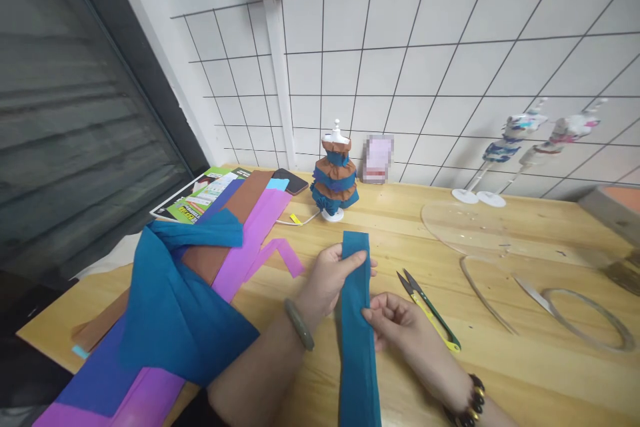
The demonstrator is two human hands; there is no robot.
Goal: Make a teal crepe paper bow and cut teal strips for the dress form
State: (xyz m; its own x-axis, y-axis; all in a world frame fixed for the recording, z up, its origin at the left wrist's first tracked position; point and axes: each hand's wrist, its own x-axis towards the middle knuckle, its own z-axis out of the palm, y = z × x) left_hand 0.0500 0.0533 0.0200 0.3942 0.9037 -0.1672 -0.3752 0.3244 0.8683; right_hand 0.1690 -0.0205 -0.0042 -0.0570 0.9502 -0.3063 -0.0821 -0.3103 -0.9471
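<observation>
A long folded teal strip [356, 347] runs from the middle of the table down to the bottom edge of the view. My left hand [327, 275], with a bangle at the wrist, grips the strip near its far end, thumb on top and fingers behind. Lower down, my right hand [395, 323] pinches the strip's right edge between thumb and fingers. Yellow and green thread snips [430, 310] lie just right of my right hand. Behind the strip stands a small dress form [335, 177] in ruffled brown and teal layers.
Teal [175, 300], purple [260, 220] and brown [255, 193] sheets pile up at left, near a phone [293, 182] and printed booklets [193, 197]. Two small mannequins [500, 147] stand at the back right. Clear curved pieces [590, 317] lie at right. A gridded wall rises behind.
</observation>
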